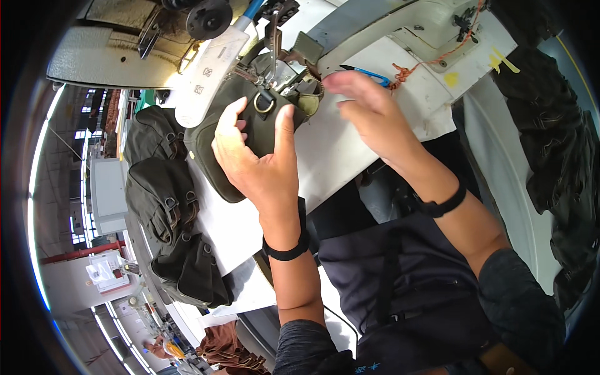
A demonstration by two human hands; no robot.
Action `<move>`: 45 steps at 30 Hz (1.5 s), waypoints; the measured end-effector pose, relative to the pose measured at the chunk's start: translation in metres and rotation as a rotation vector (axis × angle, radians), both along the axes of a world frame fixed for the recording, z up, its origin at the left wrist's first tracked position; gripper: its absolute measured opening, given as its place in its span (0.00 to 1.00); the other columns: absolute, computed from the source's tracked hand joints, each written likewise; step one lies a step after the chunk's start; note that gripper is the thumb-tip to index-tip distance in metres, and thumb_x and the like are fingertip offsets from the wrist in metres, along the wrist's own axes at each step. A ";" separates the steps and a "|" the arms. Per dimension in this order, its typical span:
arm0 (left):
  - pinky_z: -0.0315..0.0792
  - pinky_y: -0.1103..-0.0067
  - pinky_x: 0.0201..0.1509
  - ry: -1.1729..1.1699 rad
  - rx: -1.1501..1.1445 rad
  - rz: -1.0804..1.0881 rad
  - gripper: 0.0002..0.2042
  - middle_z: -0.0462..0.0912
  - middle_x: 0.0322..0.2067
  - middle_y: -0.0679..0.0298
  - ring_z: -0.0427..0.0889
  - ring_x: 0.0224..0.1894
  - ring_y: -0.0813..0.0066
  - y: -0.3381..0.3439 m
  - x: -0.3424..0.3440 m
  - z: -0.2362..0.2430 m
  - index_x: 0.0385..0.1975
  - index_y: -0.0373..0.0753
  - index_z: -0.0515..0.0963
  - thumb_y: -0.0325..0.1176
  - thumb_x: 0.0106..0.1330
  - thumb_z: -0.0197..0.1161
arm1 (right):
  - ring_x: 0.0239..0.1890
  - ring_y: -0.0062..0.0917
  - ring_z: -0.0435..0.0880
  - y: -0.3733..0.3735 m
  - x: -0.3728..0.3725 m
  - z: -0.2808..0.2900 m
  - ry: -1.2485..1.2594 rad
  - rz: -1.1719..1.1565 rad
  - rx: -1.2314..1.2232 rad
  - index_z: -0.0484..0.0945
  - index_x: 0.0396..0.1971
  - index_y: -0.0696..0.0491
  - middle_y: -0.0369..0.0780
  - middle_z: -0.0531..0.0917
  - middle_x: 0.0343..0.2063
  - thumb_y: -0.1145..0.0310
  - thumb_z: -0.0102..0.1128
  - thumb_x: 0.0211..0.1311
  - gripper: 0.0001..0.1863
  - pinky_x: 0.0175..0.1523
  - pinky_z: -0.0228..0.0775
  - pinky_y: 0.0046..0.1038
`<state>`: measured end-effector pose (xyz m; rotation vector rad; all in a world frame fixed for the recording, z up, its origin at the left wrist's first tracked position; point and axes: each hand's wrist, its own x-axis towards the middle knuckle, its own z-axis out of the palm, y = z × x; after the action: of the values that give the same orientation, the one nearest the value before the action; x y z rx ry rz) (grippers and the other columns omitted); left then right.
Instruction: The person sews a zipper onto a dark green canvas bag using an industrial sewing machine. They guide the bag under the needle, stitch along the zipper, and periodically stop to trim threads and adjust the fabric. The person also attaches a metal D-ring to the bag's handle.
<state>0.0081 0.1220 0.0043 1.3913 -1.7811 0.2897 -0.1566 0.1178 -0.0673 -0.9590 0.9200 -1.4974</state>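
A dark green fabric bag (219, 156) with a metal ring (264, 103) lies under the presser foot of a sewing machine (275, 56). My left hand (259, 162) holds the bag, with thumb and forefinger spread on either side of the ring and the other fingers bent against the cloth. To its right, my right hand (372, 112) is raised, fingers stretched out and slightly blurred, holding nothing that I can see. Its fingertips are close to the zip edge (314, 81) of the bag. Just beyond them lie blue thread snips (369, 75) tied to an orange cord (406, 74).
Several similar dark green bags (162, 194) are lined up along the left of the white worktable (340, 147). The pale machine arm (119, 56) stretches over the far left. Dark cloth pieces (556, 150) hang at the right; brown ones (228, 350) are at the lower left.
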 end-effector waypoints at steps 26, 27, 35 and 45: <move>0.74 0.72 0.38 0.122 -0.055 -0.037 0.10 0.83 0.32 0.60 0.79 0.31 0.64 -0.029 -0.017 -0.010 0.29 0.36 0.75 0.27 0.65 0.72 | 0.32 0.10 0.73 -0.012 0.014 -0.009 -0.098 0.047 -0.201 0.81 0.56 0.57 0.29 0.79 0.31 0.76 0.59 0.69 0.17 0.39 0.68 0.18; 0.75 0.73 0.37 0.172 -0.043 -0.043 0.10 0.83 0.33 0.60 0.79 0.30 0.66 -0.028 -0.017 -0.013 0.30 0.36 0.75 0.27 0.66 0.72 | 0.32 0.10 0.73 -0.012 0.014 -0.008 -0.071 -0.008 -0.251 0.81 0.57 0.57 0.29 0.79 0.31 0.76 0.60 0.69 0.17 0.39 0.68 0.18; 0.76 0.84 0.36 0.319 0.008 -0.095 0.08 0.86 0.36 0.67 0.84 0.34 0.82 -0.017 -0.016 -0.013 0.35 0.36 0.78 0.30 0.75 0.70 | 0.37 0.12 0.76 -0.016 -0.011 0.004 0.199 0.328 -0.022 0.84 0.50 0.54 0.32 0.81 0.36 0.73 0.66 0.68 0.12 0.44 0.69 0.20; 0.81 0.71 0.50 0.117 0.136 0.006 0.07 0.88 0.40 0.59 0.88 0.42 0.65 0.002 -0.013 0.003 0.43 0.33 0.81 0.27 0.71 0.70 | 0.44 0.17 0.80 -0.011 -0.002 -0.005 0.110 0.251 -0.362 0.85 0.44 0.56 0.34 0.85 0.39 0.68 0.70 0.68 0.09 0.52 0.72 0.26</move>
<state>-0.0049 0.1236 0.0069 1.4785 -1.7268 0.0897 -0.1591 0.1070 -0.0726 -1.3771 0.5853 -1.4296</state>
